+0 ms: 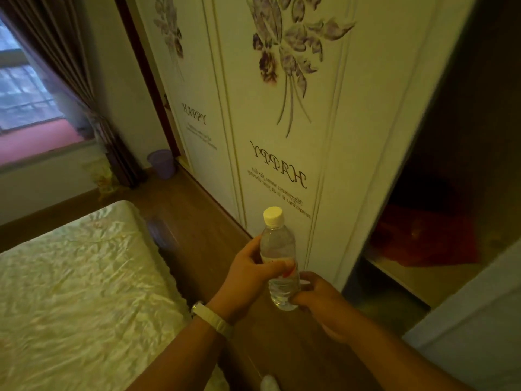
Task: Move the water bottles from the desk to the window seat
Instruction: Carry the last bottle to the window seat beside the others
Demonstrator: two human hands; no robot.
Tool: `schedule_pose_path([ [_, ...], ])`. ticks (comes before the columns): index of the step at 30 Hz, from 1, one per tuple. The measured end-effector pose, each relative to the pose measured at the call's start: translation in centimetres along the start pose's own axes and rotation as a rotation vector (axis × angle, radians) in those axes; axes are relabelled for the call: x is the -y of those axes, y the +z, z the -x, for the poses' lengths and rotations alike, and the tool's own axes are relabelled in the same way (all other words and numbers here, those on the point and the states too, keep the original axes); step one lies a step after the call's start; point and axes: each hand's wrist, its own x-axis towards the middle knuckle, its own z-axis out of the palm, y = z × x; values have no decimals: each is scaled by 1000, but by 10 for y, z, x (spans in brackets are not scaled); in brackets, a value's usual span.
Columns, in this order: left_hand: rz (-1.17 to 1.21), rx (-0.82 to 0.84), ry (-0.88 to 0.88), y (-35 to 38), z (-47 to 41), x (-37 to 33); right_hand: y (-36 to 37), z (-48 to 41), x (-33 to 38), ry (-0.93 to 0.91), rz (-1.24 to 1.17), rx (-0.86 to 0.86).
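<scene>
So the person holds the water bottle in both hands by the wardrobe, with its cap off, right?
No: the white cap is on the water bottle, as the head view shows. The left hand and right hand do hold it by the wardrobe.

A white wardrobe door [282,122], printed with purple flowers and reversed "HAPPY" lettering, is seen across the upper middle of the frame. To its right a dark opening is shown, with something red [423,241] inside, too dim to be identified. A bed [70,292] covered in pale shiny fabric is seen at lower left, bordered by wooden floor [191,218]. A purple bin [160,164] is set on the floor at middle left, near a brown curtain [56,52] hung at upper left.
</scene>
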Motion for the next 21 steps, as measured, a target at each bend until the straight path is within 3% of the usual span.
schedule_pose_path([
  [7,-9,-84,32,-71,-96,-33,25,-118,77,49,-8,95],
  [11,-9,-175,67,-111,-128,-58,49,-164,121,-12,52,199],
  [15,-27,-293,91,-148,-154,-69,76,-209,158,-66,72,303],
  [21,-32,-487,60,-204,-199,-74,121,-301,181,13,128,454],
])
